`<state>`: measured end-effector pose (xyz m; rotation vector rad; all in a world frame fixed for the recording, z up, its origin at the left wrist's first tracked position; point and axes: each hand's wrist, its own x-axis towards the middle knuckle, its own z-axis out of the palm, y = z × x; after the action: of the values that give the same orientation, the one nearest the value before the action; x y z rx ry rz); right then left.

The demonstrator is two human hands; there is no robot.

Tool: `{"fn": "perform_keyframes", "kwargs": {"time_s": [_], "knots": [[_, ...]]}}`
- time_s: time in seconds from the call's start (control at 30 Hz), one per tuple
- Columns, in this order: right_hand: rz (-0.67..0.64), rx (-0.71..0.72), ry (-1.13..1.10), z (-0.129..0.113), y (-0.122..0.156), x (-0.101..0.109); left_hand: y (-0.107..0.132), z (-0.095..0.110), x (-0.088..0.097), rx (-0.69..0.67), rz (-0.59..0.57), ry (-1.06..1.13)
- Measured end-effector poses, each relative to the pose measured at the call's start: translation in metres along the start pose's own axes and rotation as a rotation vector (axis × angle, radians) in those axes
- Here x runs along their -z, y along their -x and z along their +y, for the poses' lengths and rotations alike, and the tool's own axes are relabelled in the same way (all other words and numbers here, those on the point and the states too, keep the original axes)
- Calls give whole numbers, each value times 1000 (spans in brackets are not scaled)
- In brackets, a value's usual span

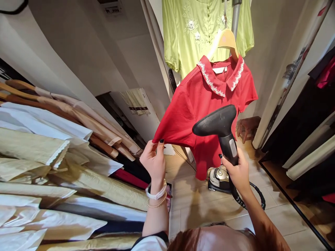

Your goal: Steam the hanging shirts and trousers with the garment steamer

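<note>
A red short-sleeved blouse [180, 115] with white trim on its collar hangs from a wooden hanger [227, 39]. My left hand [154, 157] pinches the edge of one sleeve and holds it stretched out to the left. In my right hand [238, 170] is the handle of a black garment steamer head [216, 122], its wide end in front of the blouse; whether it touches the cloth I cannot tell. The steamer's hose [258, 195] curves down behind my right wrist. Below the blouse, the steamer base [219, 181] stands on the floor, partly hidden.
A light green blouse [206, 21] hangs behind the red one by a grey pole [236, 21]. Racks of pale clothes [52, 167] crowd the left side. Dark clothes [295, 108] hang at the right. A small wooden stool [248, 128] stands at the back on the plank floor [183, 205].
</note>
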<state>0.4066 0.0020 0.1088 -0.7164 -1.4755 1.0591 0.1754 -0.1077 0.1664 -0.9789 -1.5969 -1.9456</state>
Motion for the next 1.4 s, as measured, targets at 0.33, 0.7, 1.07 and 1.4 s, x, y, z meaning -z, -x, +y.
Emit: {"fn": "perform_keyframes", "kwargs": {"time_s": [0.33, 0.7, 1.07, 1.4], "knots": [[303, -144, 137, 40, -13, 23, 26, -65, -24, 302, -263, 116], [221, -172, 245, 74, 1, 29, 53, -108, -63, 364, -208, 114], [-115, 84, 497, 71, 5, 29, 127, -137, -33, 178, -11, -333], [-239, 91, 580, 50, 2, 20, 170, -135, 10, 402, -339, -347]]}}
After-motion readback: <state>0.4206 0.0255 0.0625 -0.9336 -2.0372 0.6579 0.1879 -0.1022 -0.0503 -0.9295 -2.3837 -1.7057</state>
